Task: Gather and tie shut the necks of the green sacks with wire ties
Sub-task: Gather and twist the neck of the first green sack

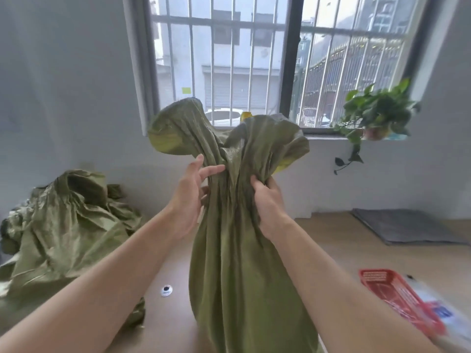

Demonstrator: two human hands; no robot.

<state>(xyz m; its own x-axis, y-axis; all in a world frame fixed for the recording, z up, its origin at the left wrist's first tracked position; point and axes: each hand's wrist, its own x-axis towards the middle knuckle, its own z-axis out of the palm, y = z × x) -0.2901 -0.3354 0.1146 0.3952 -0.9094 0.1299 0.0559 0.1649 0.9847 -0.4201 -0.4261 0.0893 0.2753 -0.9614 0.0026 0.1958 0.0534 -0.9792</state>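
At the centre of the table (344, 240), a green sack (242, 263) stands upright. The right hand (267, 202) clenches its bunched neck, likely to keep the pleats together. The left hand (188, 194), fingers loosely extended, presses further folds inward. No tie is visible.

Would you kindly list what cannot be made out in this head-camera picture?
- Head view: contents of the green sack, hidden by its own cloth.
- Head view: any wire tie; none shows, and the right hand gripping the neck could hide one.
- Head view: contents of the red basket, motion-blurred.
- Head view: small round object on the table, too small to identify.
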